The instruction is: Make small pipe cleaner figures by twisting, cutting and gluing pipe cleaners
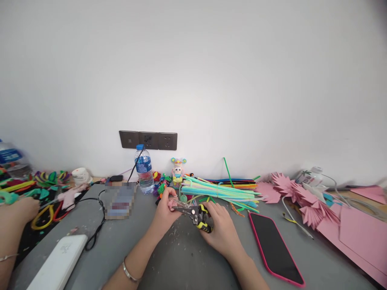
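Your left hand (166, 211) pinches a small pink piece (171, 202) between thumb and fingertips. Your right hand (222, 227) is wrapped around the handles of the pliers (198, 215), with the fingers closed on the grip. The pliers have a dark metal nose, a bright round pivot and black handles with yellow trim. The nose meets the pink piece; whether the jaws clamp it cannot be told.

Both items are held above the middle of the grey table (187, 262). The long axis of the pliers runs obliquely across the table: the nose points to the left and slightly toward the back edge, the handles to the right and slightly toward the front edge. The axis of the pink piece is hidden by your fingers.

Behind your hands, near the back edge, note the bundle of pale pipe cleaners (220, 191), the small figurine (177, 171) and the water bottle (144, 171). To the right of your right hand, toward the table's right edge, lies a phone (275, 247) in a pink case.
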`<action>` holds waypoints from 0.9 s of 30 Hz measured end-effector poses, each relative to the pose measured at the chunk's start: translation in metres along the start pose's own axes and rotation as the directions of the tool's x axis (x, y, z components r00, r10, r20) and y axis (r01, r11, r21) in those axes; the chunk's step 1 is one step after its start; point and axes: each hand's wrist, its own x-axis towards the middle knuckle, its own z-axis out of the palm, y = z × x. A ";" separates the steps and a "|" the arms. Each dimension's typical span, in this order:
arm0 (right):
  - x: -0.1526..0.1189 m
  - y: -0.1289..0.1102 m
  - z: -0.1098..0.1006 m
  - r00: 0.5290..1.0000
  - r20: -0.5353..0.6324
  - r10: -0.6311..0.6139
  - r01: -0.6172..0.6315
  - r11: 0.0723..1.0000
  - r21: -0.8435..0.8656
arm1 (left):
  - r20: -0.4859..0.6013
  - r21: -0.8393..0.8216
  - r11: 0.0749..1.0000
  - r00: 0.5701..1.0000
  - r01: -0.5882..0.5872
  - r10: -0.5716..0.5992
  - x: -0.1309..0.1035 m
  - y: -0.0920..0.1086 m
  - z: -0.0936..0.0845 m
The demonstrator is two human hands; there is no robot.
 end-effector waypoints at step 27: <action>-0.002 -0.004 0.008 0.986 0.101 0.129 -0.130 0.992 0.003 | -0.012 0.084 0.996 0.999 0.036 -0.035 -0.001 0.004 -0.004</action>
